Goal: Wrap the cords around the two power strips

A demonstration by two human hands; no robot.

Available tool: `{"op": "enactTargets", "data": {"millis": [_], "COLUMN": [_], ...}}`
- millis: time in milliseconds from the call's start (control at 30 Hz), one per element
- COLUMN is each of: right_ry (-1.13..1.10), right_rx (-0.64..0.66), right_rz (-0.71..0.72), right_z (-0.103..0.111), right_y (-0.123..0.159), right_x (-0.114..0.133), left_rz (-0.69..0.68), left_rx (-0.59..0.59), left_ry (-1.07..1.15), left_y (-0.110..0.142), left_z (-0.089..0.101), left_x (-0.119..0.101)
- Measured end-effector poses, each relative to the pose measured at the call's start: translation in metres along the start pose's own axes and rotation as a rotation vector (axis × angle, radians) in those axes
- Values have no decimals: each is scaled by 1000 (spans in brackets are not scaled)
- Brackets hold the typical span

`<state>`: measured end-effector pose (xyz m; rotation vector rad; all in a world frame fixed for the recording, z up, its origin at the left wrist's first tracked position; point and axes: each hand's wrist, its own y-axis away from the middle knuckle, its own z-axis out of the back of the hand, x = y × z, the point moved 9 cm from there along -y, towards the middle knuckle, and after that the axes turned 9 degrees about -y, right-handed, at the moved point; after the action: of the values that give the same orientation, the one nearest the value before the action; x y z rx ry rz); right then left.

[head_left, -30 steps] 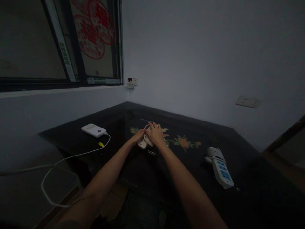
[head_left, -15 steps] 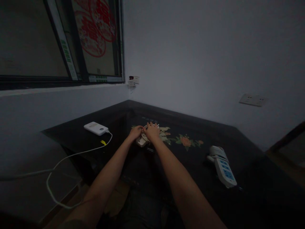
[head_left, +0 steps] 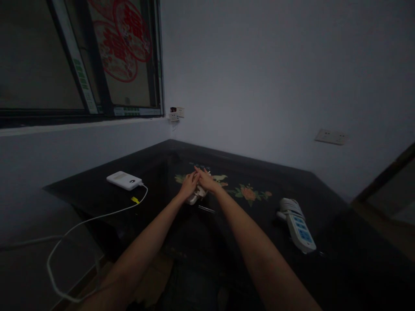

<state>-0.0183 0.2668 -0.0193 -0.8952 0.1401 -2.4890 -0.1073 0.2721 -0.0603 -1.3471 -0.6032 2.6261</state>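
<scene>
Near the middle of the black table, both my hands meet over a white block (head_left: 192,200) with a pale cord (head_left: 201,191) gathered on it. My left hand (head_left: 189,185) is closed around the cord's left side, fingers together. From the right, my right hand (head_left: 205,180) lies over the same bundle, its fingertips touching those of my left hand. My hands cover most of the block, so its exact kind is hidden. To the right lies a white power strip (head_left: 300,231) with blue sockets and its cord wound round one end.
A white power bank (head_left: 124,180) rests on the left of the table (head_left: 155,166), its white cable (head_left: 97,219) looping off the edge. Beside it is a small yellow tag (head_left: 135,200). Wall sockets (head_left: 330,137) are at the right, and a window (head_left: 129,65) at the left.
My fingers have drawn together over the bundle, and my right hand has turned so its fingers point left. The cord loop that stood out earlier is now mostly covered. The view has shifted slightly.
</scene>
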Motion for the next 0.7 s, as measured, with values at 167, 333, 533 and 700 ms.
{"op": "enactTargets", "data": {"millis": [167,333,533,700], "right_ry": [-240,-388,-18,110], "right_rx": [-223,-453,-725,-691], "right_rz": [92,120,-271,-545], "right_z": [49,126,220,220], "right_y": [26,108,248,303], "right_x": [-1,-45,-161,-230], "left_rz": [-29,-68,-185,-369], "left_rx": [-12,-28,-98,-295], "left_ry": [-58,-106,-163,-210], "left_y": [6,8,10,33], "left_z": [-1,0,7,36], "left_x": [-4,-7,-28,-83]}}
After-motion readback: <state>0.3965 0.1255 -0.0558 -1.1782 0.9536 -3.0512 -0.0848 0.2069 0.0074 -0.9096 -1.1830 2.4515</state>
